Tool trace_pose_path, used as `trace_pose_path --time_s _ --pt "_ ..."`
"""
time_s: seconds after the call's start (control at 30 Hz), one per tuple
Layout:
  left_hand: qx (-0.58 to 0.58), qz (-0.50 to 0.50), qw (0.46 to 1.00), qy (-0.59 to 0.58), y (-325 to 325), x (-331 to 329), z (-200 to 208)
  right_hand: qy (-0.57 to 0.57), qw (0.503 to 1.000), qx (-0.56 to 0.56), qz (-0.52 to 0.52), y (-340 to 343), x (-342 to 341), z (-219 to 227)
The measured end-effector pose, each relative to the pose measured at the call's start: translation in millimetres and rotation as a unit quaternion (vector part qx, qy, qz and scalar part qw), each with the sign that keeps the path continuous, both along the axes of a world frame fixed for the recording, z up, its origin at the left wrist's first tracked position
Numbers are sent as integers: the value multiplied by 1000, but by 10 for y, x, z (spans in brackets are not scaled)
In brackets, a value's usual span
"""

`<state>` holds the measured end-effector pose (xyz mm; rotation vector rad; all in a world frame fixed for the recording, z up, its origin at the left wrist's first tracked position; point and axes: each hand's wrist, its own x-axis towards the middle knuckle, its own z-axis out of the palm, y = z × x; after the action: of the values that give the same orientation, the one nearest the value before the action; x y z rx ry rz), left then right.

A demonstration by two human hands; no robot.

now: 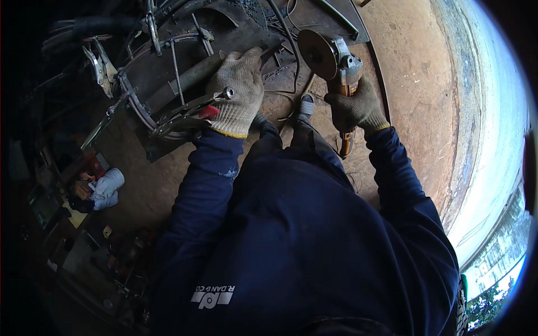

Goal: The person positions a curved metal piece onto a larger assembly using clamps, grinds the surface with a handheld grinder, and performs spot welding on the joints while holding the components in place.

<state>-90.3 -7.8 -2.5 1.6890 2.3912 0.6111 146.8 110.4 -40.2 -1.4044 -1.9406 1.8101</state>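
In my right hand (356,106), which wears a knit work glove, an angle grinder (348,84) is gripped by its body. Its round disc (317,54) points up and to the left, apart from the metalwork. My left hand (238,87), gloved too, lies with curled fingers over a thick metal pipe (196,74); the fingertips are partly hidden. Beside that wrist, locking pliers (188,116) with a red lever reach to a curved metal frame (133,101). More locking pliers (101,70) hang on the frame's far left side.
Dark metal plate (258,17) with scraps and a cable (292,42) lies ahead. My feet (306,105) stand on brown ground just below it. A white cloth bundle (107,187) and assorted clutter sit at the left. Bare ground (417,112) stretches to the right.
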Motion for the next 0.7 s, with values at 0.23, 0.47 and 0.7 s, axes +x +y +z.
trace_pose_path --time_s 0.23,0.47,0.7 --pt "-9 0 1000 24 -33 24 -15 -9 1000 22 15 -40 52 -43" --pt "-11 -1 1000 12 -14 -14 11 -13 1000 -15 16 -16 27 -107" --pt "-13 -4 1000 -12 12 -55 15 -14 999 -36 3 -90 75 -212"
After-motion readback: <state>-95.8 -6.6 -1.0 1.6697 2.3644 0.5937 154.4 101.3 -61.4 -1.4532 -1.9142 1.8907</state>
